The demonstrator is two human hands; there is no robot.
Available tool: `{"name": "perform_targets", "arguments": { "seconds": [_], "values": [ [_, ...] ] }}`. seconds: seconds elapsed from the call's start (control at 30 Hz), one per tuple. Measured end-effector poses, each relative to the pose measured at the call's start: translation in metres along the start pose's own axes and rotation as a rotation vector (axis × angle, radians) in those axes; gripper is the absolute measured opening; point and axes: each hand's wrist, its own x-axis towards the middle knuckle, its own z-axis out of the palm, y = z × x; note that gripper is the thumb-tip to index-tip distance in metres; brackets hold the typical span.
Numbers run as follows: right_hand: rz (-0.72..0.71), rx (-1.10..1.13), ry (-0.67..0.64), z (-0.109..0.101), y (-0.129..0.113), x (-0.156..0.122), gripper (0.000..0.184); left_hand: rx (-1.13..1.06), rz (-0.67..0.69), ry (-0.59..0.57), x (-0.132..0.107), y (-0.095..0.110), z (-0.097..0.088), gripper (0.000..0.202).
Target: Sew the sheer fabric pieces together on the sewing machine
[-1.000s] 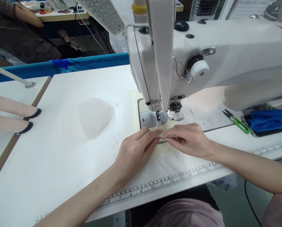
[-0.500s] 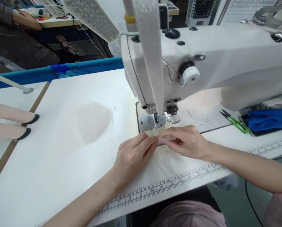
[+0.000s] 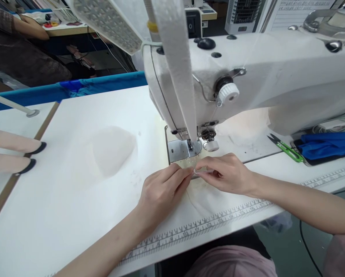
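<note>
My left hand (image 3: 163, 190) rests on the white table in front of the sewing machine (image 3: 247, 80), thumb and forefinger pinched together. Facing it, my right hand (image 3: 228, 175) is closed in a pinch too. A small whitish strip (image 3: 203, 171) runs between the two sets of fingertips; fingers cover much of it, and its exact kind is unclear. Just beyond the hands are the metal needle plate (image 3: 176, 150) and the presser foot (image 3: 190, 145). A broad white band (image 3: 180, 73) hangs from above in front of the machine head, down toward the foot.
Green thread snips (image 3: 289, 151) lie at the right beside a blue cloth (image 3: 328, 146) on a dark tray. A printed ruler (image 3: 195, 227) follows the table's front edge. Two pale pink, black-tipped forms (image 3: 16, 144) jut in from the left. Another person (image 3: 22, 54) is at upper left.
The view has shifted slightly, so the machine appears a little further left. Both hands keep their pinch in nearly the same place, the right fingertips slightly nearer the left.
</note>
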Motion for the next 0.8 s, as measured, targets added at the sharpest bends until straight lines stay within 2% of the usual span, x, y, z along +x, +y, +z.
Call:
{"name": "perform_targets", "arguments": {
  "seconds": [0.27,0.47,0.63,0.73,0.8],
  "values": [
    [0.005,0.024,-0.048,-0.001,-0.001,0.001,0.011,0.078,0.029,0.015,0.003,-0.003,-0.005,0.008],
    [-0.053,0.029,-0.018,-0.003,-0.002,0.003,0.012,-0.014,0.028,-0.007,0.005,0.000,-0.008,0.007],
    [-0.195,-0.031,0.135,-0.006,0.000,0.005,0.005,-0.101,-0.025,-0.009,0.003,0.002,-0.006,0.006],
    [-0.385,-0.208,0.166,-0.012,0.000,0.005,0.009,-0.115,-0.096,-0.008,0.002,0.004,-0.005,0.005],
    [-0.523,-0.305,0.157,-0.016,-0.002,0.006,0.010,-0.121,-0.121,-0.030,0.002,0.006,-0.005,0.012]
  ]
}}
